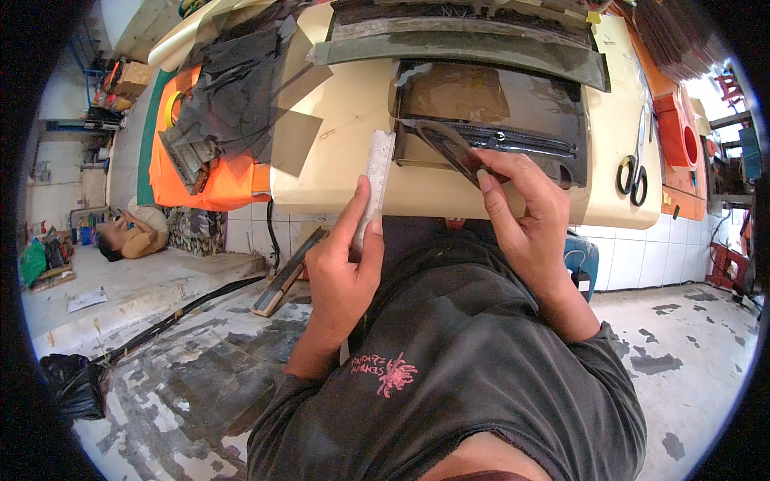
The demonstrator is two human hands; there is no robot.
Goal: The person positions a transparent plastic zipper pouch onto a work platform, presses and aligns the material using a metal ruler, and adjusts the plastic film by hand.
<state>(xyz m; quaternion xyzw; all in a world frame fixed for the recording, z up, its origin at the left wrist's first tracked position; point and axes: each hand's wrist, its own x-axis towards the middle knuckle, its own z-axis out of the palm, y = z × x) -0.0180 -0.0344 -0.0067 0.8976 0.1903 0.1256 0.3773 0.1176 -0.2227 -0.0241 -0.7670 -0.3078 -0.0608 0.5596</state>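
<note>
My left hand (pixel 343 272) is closed round the lower end of a steel ruler (pixel 378 164), which points up over the table's front edge. Between the thumb and fingers of my right hand (pixel 531 210) is pinched a narrow strip of dark see-through plastic (pixel 446 146), slanting up to the left. Beneath that strip lies a flat dark plastic pouch (pixel 537 100) with a black zipper (pixel 545 145) along its near side. Whether the strip is joined to the pouch I cannot tell.
Cream sheeting covers the table (pixel 329 188). Black-handled scissors (pixel 634 178) lie right, beside a red holder (pixel 676 132). Dark plastic sheets (pixel 228 88) and orange material (pixel 186 188) are piled left. Long dark strips (pixel 473 50) lie at the back. A person (pixel 144 232) lies on the floor, left.
</note>
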